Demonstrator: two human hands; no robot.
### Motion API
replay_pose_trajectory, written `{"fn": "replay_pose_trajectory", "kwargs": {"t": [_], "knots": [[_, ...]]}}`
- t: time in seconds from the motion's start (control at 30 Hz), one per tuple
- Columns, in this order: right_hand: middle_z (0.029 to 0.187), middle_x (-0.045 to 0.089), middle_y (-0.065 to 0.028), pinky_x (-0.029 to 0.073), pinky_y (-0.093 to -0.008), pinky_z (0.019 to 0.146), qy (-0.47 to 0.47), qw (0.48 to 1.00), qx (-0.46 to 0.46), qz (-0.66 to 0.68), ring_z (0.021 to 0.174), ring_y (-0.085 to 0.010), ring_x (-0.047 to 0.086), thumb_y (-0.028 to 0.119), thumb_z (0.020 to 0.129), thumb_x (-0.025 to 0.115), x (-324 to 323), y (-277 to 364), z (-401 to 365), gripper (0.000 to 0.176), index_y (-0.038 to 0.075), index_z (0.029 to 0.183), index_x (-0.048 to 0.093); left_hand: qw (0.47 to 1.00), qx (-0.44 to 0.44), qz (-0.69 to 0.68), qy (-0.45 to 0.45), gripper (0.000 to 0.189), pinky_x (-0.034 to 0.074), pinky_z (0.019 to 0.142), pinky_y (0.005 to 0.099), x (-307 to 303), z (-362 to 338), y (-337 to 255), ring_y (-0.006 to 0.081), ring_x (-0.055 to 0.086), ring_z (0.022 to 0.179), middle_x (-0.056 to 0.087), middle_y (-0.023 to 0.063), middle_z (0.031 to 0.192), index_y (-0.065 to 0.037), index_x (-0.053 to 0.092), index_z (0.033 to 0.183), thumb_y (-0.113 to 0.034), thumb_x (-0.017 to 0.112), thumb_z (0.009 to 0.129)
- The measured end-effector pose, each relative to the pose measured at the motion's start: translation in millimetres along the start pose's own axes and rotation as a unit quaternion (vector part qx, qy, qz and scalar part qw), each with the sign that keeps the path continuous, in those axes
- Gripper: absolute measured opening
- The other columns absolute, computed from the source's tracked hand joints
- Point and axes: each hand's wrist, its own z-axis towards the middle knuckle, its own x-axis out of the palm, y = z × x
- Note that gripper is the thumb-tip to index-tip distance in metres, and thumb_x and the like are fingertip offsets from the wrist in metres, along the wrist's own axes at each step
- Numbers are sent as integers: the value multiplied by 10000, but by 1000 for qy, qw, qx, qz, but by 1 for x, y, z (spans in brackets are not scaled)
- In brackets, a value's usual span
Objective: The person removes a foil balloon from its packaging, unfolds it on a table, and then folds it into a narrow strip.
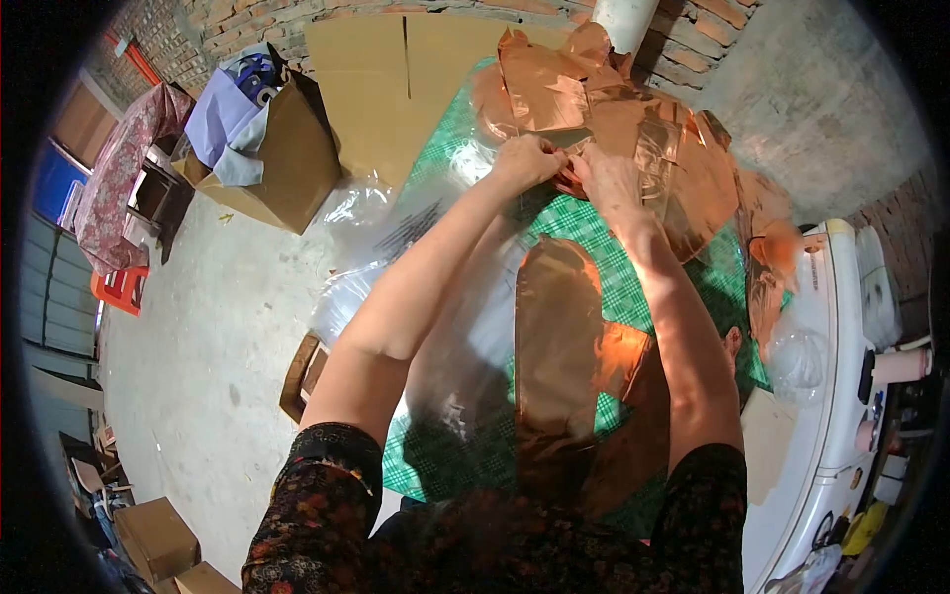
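Observation:
Both hands meet over the far part of the table, at the near edge of a heap of shiny copper-coloured foil balloons [683, 188], which look flat and uninflated. My left hand [529, 163] is closed, its fingertips pinching the edge of one foil balloon. Close against it, my right hand [611, 180] also pinches that foil, thumb and fingers together. The exact spot between the fingertips is too small to make out. Nearer my body, a long flat foil balloon [557, 337] with a rounded end lies on the green checked tablecloth [574, 223].
Clear plastic sheeting [381, 233] covers the table's left side. A cardboard box [287, 148] holding purple bags stands on the floor at the left. A wooden stool [300, 376] is beside the table. To the right stands a white appliance [831, 396]; a brick wall [435, 12] is behind.

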Motion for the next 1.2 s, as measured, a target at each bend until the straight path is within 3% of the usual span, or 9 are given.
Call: {"fn": "replay_pose_trajectory", "kwargs": {"t": [0.13,0.23,0.4,0.5,0.67,0.73,1.0,1.1,1.2], "knots": [[787,696,-246,536,-547,704,9,1000,-15,-16,774,-464,690,248,948,667,-7,2,-1,223,27,975,642,998,-59,-8,-10,463,562,883,365,4,9,-5,260,743,971,775,172,1029,-69,792,1102,-420,701,815],[763,694,-235,528,-549,695,3,1000,-30,-11,765,-460,690,222,944,672,-11,5,-6,193,44,1005,633,996,-86,-29,9,424,543,969,408,7,14,1,340,711,1087,757,174,1104,-127,808,1071,-469,671,861],[890,722,-182,510,-528,751,6,997,60,47,851,-422,692,194,928,702,0,-13,-10,159,89,1032,645,996,-30,-87,-1,435,563,889,402,8,17,21,322,736,992,768,176,1024,-98,805,1050,-490,716,883],[1042,711,-131,484,-487,863,-153,986,-24,60,992,-366,652,187,913,722,0,-3,-26,178,107,1064,675,991,-27,-127,14,426,566,849,412,18,31,38,323,742,942,770,178,980,-82,804,1031,-478,713,903],[1106,681,-43,450,-438,927,-115,978,-164,65,1100,-288,578,211,887,741,-14,3,-50,220,119,1085,713,990,-22,-139,14,364,510,551,329,12,23,28,164,651,608,707,102,728,42,746,845,-289,689,987],[1101,679,-18,451,-425,923,-102,975,-198,24,1109,-267,572,214,873,746,-15,4,-58,224,123,1076,721,987,-14,-158,11,374,492,525,330,10,20,26,157,623,569,699,96,706,35,749,848,-306,694,990],[1011,689,-34,457,-407,879,-92,970,-224,-1,978,-270,601,177,862,727,10,-9,-53,135,107,977,726,977,-44,-210,12,341,500,594,304,13,23,31,132,614,647,714,58,786,22,757,905,-305,711,988],[912,689,-86,471,-423,835,-13,989,-146,-30,903,-310,613,158,878,707,4,-7,-43,93,81,929,716,979,-38,-198,23,324,506,631,304,7,22,30,122,619,697,716,52,825,19,756,939,-299,718,986],[878,699,-158,506,-476,786,-77,985,-86,127,894,-372,649,202,913,684,20,-16,-36,129,74,915,704,980,-30,-194,31,322,508,641,306,10,24,36,116,617,711,714,48,830,15,756,957,-303,716,987]]}}
